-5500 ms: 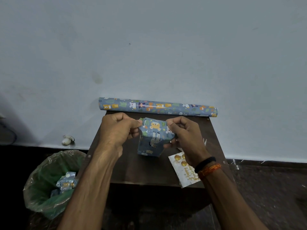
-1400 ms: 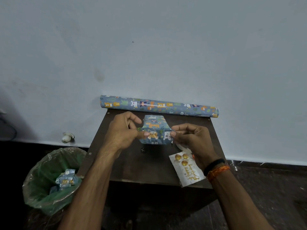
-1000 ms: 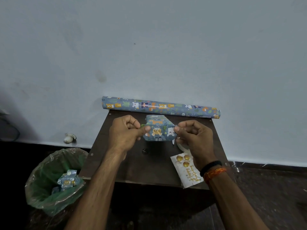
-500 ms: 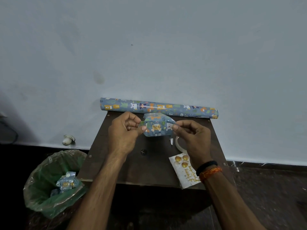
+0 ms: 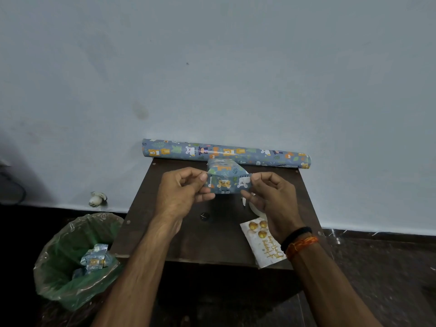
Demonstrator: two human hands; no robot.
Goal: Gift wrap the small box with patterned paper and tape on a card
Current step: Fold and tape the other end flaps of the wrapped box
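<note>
Between both hands (image 5: 181,192), blue animal-print wrapped box (image 5: 226,179)

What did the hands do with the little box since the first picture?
They turned the wrapped box from standing on end to lying sideways, farther from the person. The left hand and right hand still pinch its ends. The paper roll and card stayed put.

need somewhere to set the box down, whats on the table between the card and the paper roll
In the head view, the right hand and the wrapped box it grips fill that stretch, with a tape roll partly hidden under the hand, between card and paper roll.
</note>
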